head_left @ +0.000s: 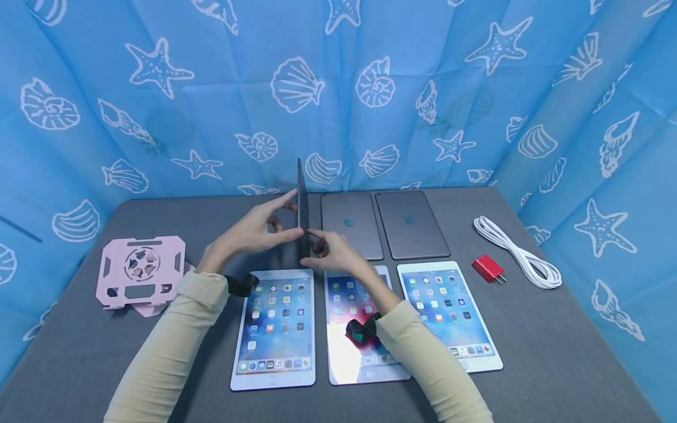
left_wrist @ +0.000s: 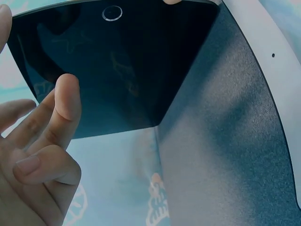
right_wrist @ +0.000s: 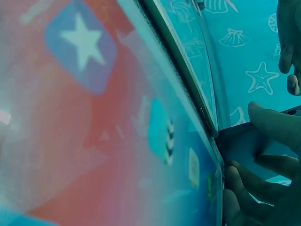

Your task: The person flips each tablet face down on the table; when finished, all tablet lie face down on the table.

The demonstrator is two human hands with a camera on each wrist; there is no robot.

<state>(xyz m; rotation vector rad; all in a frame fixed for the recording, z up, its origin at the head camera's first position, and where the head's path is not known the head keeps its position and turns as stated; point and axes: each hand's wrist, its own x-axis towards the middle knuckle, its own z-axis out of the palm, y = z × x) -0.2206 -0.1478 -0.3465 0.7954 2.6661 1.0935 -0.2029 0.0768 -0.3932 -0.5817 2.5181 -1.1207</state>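
Note:
A dark tablet [head_left: 302, 214] stands upright on edge near the table's back, seen almost edge-on in the head view. Its black screen [left_wrist: 117, 70] with a round home button faces the left wrist camera. My left hand [head_left: 251, 230] holds it from the left, thumb at its near edge and index fingertip farther back; other fingers [left_wrist: 66, 101] curl loosely. From the right, my right hand [head_left: 335, 252] pinches the lower near part between thumb and fingers. Two grey tablets, one nearer [head_left: 351, 226] and one farther right [head_left: 412, 226], lie back-up beside it.
Three white tablets with lit screens lie in front: left [head_left: 275, 329], middle [head_left: 341, 305], right [head_left: 449, 317]. A pink stand [head_left: 140, 270] lies at left. A red charger [head_left: 489, 268] and coiled white cable [head_left: 520, 255] lie at right. A blue shell-patterned curtain [head_left: 338, 117] borders the table.

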